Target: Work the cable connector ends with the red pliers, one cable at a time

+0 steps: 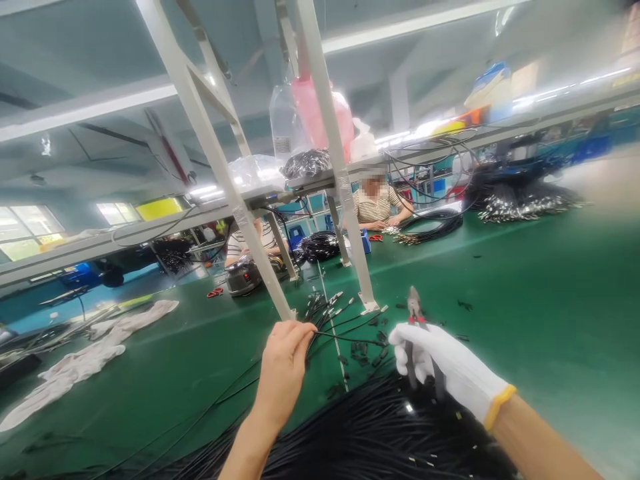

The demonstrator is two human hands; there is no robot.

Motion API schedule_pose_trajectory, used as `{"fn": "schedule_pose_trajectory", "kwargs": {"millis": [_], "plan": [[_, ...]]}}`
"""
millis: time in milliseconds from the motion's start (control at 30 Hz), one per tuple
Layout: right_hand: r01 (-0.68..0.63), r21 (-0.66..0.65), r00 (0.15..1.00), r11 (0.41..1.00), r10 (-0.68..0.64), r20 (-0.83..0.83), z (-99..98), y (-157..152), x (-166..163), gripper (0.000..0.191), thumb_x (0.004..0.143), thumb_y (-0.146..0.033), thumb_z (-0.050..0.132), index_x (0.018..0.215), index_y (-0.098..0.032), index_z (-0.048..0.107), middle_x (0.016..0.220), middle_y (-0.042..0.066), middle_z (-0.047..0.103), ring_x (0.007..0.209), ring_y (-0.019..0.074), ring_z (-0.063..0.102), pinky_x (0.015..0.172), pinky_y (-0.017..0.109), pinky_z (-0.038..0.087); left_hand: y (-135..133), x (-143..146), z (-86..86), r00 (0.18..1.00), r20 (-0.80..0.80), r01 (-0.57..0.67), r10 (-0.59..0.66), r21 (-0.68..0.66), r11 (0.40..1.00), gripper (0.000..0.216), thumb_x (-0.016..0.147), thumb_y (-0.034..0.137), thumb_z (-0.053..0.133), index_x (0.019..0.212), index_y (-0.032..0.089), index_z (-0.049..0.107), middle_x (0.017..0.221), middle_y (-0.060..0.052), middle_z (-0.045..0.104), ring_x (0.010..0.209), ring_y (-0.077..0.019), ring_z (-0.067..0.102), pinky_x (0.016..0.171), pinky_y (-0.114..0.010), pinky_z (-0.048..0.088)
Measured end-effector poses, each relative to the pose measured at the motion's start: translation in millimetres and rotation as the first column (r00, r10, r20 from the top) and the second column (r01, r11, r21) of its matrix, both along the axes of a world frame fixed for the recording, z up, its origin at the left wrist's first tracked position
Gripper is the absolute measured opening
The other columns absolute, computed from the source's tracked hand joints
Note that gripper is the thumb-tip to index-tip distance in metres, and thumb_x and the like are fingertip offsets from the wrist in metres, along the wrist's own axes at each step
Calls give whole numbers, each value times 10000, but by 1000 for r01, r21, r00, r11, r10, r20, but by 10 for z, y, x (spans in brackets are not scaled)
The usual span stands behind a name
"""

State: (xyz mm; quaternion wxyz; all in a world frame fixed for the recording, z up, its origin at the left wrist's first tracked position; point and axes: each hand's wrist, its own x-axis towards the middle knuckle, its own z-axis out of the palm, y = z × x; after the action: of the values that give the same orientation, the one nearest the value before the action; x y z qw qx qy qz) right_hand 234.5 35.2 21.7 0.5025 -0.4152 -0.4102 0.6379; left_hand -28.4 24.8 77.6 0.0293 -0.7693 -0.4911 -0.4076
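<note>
Between the thumb and fingers of my bare left hand [286, 357] is a thin black cable [345, 337], its free end pointing right toward my other hand. My right hand [440, 360] wears a white glove with a yellow cuff and grips a pair of cutting pliers [414, 307]; the jaws point up and away, and the handles are partly hidden by the fingers. Small black plastic bits [363, 352] lie scattered between the hands. Below both hands spreads a large bundle of black cables [350, 433]. More cable ends with light tips [325, 307] lie just beyond my left hand.
Pale metal posts [265, 260] rise from the green table [540, 287] and carry a shelf. White cloth gloves [75, 373] lie at left. Across the table sit two people in striped shirts [383, 207], near cable coils [435, 227], a dark machine [243, 277] and red-handled scissors [375, 238].
</note>
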Motion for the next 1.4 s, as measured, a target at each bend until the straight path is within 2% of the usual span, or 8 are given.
{"fn": "schedule_pose_trajectory", "kwargs": {"millis": [133, 333, 533, 667, 800, 1000, 1200, 1400], "plan": [[100, -36, 994, 994, -98, 39, -75, 82, 49, 344, 810, -496, 654, 902, -166, 624, 562, -4, 606, 483, 109, 558, 376, 186, 310, -61, 23, -60, 997, 82, 8, -10, 22, 1000, 226, 967, 281, 488, 927, 247, 708, 866, -32, 690, 873, -221, 580, 781, -327, 442], [-91, -28, 995, 995, 90, -37, 6, -35, 8, 329, 797, -491, 644, 848, -167, 617, 601, 9, 607, 533, 165, 610, 410, 244, 371, -43, -15, -37, 994, 112, -16, 16, 1, 1000, 207, 961, 272, 507, 942, 260, 712, 901, -35, 699, 903, -226, 605, 811, -328, 459], [-51, 50, 998, 997, 49, 29, -6, -102, -180, 300, 774, -481, 659, 789, -199, 560, 643, -5, 623, 593, 142, 610, 477, 230, 387, -240, 218, -212, 955, 169, -287, 243, 321, 903, 167, 897, 226, 598, 981, 255, 740, 1041, -119, 678, 1126, -324, 557, 1035, -502, 343], [-24, 114, 982, 993, 2, 188, -26, -130, -325, 279, 777, -481, 611, 763, -203, 595, 610, -4, 637, 493, 120, 511, 498, 260, 382, -445, 584, -494, 917, 398, 20, 31, -124, 992, 146, 887, 311, 625, 973, 234, 715, 885, -90, 690, 835, -247, 634, 813, -390, 495], [29, 154, 919, 988, -87, 385, -30, -212, -456, 186, 736, -406, 632, 692, -227, 610, 578, -14, 623, 544, 147, 505, 561, 282, 371, -420, 773, -699, 562, 810, 337, 171, -413, 846, 385, 774, 467, 741, 1001, 157, 713, 840, -79, 677, 717, -199, 641, 666, -310, 531], [-142, 416, 515, 898, -292, 806, -160, -326, -531, 235, 880, -418, 470, 767, -266, 609, 710, -8, 667, 672, 190, 608, 622, 300, 390, -386, 708, -665, 293, 934, 412, 203, -315, 855, 334, 663, 431, 859, 786, 147, 734, 778, -46, 697, 720, -156, 638, 714, -263, 537], [-137, 710, 172, 691, -689, 704, -362, -196, -430, 199, 855, -375, 548, 997, -252, 610, 980, 70, 675, 811, 230, 638, 557, 292, 393, -410, 573, -604, 136, 965, 377, 226, -262, 888, 355, 624, 405, 887, 769, 159, 675, 751, -22, 708, 711, -162, 678, 719, -296, 576], [-303, 749, 11, 589, -784, 621, -480, -187, -465, 236, 786, -310, 646, 994, -235, 566, 971, 80, 617, 856, 241, 566, 617, 303, 394, -420, 542, -605, 150, 970, 390, 191, -236, 890, 331, 660, 404, 863, 797, 167, 676, 800, -34, 733, 783, -179, 695, 789, -330, 582]]}}
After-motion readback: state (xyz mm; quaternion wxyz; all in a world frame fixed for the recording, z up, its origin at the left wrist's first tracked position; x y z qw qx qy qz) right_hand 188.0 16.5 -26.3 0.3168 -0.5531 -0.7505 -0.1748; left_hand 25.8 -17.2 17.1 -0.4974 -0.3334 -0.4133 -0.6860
